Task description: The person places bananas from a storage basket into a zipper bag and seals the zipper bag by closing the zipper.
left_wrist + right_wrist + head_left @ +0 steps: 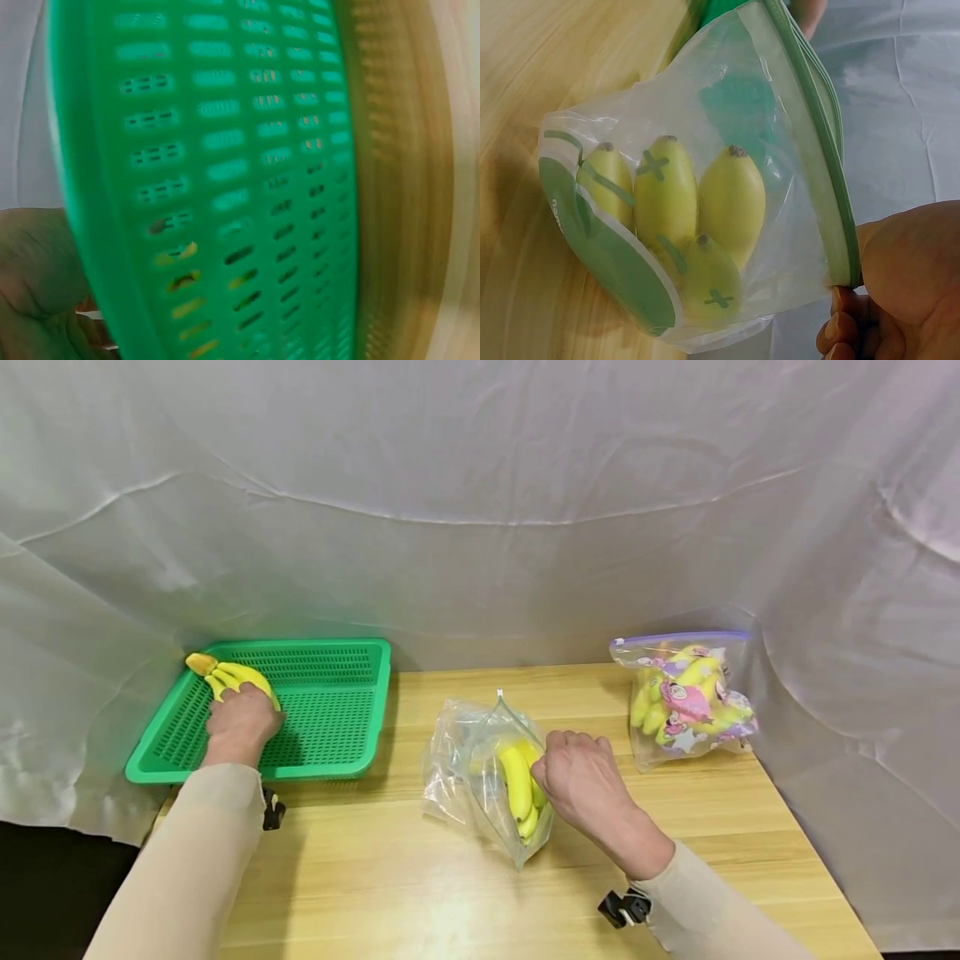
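Observation:
In the head view, my left hand (243, 720) reaches into the green basket (381, 714) and grips a bunch of bananas (251, 677), whose stem end points to the back left corner. The left wrist view has the basket wall (217, 169) covering most of the bunch and part of the hand (37, 281). My right hand (588, 781) pinches the green zip edge (829, 150) of a clear zip bag (448, 764). The bag's mouth is spread, with several bananas (666, 195) inside it.
A second zip bag (686, 697), with a purple slider edge and printed pictures, stands at the back right with bananas inside. The wooden table (360, 877) is bordered by grey cloth (480, 577) at the back and sides.

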Demonstrator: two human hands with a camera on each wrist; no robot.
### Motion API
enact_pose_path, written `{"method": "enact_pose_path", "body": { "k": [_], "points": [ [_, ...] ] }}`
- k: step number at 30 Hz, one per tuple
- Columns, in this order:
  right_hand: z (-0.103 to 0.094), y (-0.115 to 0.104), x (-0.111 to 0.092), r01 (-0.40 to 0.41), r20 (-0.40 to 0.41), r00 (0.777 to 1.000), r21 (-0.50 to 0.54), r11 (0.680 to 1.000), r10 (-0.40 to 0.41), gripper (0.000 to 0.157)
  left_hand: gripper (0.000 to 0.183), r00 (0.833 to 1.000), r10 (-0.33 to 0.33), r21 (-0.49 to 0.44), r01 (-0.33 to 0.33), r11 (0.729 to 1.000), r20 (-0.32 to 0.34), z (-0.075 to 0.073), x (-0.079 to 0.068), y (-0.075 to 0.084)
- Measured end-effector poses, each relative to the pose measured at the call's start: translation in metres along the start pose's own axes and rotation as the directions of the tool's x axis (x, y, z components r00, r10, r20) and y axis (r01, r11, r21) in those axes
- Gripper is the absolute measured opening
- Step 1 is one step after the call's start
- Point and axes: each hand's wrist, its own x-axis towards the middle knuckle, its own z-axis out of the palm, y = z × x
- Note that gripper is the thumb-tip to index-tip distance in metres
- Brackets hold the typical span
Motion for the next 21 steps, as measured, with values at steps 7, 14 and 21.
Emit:
{"method": "enact_pose_path", "body": {
  "k": [7,14,21],
  "points": [
    [0.001,-0.001,0.000,0.006,0.004,1.000,0.006,1.000,-0.006,0.025,0.057,0.999,0.051,0.038,-0.051,0.998,-0.011,0.003,-0.001,-0.014],
    [0.000,-0.002,0.000,0.003,0.007,1.000,0.003,1.000,-0.003,0.025,0.054,0.996,0.087,0.019,-0.086,0.996,-0.032,0.007,-0.001,-0.017],
    [0.000,-0.001,0.000,0.014,-0.005,1.000,0.000,1.000,-0.014,0.022,0.060,0.993,0.115,-0.072,-0.115,0.991,0.000,0.011,-0.007,-0.013]
  ]
}}
